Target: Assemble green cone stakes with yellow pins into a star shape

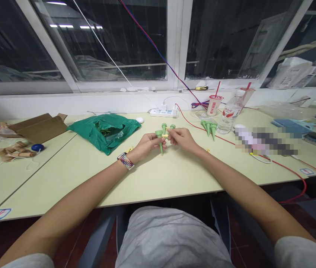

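Note:
My left hand (147,146) is closed around a green cone-shaped plastic spike (158,133), which points downward. Between my two hands is a small yellow plastic piece (165,136) at the side of that spike, and the fingertips of my right hand (184,138) are pinched on it. Whether the piece is attached to the spike cannot be made out. Just beyond my fingers stands another green spike (163,127), and a further one is partly hidden behind my right hand. More yellow pieces (130,149) lie by my left wrist.
A green plastic bag (91,130) lies left of my hands, with a cardboard box (39,128) farther left. Several green spikes (208,125), a water bottle (227,115) and a cup with straw (214,106) stand at right. A red cable (197,129) crosses the table near a power strip (158,112).

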`<state>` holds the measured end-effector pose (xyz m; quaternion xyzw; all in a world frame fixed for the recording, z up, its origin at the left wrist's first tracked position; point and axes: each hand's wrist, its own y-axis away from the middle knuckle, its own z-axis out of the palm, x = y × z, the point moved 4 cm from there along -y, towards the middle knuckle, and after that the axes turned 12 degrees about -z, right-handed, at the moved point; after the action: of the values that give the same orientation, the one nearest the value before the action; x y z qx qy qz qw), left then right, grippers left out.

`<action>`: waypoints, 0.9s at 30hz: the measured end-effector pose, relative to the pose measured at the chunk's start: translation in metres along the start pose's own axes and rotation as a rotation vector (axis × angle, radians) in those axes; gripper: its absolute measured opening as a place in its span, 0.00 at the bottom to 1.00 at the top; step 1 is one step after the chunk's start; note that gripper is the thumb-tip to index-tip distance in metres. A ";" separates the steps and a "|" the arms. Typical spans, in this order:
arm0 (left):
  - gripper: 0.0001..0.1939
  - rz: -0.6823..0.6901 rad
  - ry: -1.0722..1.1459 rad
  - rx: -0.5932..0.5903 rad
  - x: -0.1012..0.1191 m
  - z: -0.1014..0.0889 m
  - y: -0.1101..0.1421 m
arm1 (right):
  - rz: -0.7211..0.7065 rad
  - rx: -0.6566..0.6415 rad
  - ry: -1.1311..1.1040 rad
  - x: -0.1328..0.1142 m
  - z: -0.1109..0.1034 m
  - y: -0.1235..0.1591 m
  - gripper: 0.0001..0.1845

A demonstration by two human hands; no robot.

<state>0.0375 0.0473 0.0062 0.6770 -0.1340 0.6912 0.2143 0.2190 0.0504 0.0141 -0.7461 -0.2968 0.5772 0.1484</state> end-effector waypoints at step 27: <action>0.15 -0.001 0.014 -0.037 0.003 0.004 0.003 | -0.187 -0.095 0.325 -0.018 0.001 0.004 0.25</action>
<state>0.0399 0.0434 0.0093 0.6682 -0.1448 0.6932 0.2279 0.2163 0.0360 0.0257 -0.8048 -0.3641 0.4180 0.2121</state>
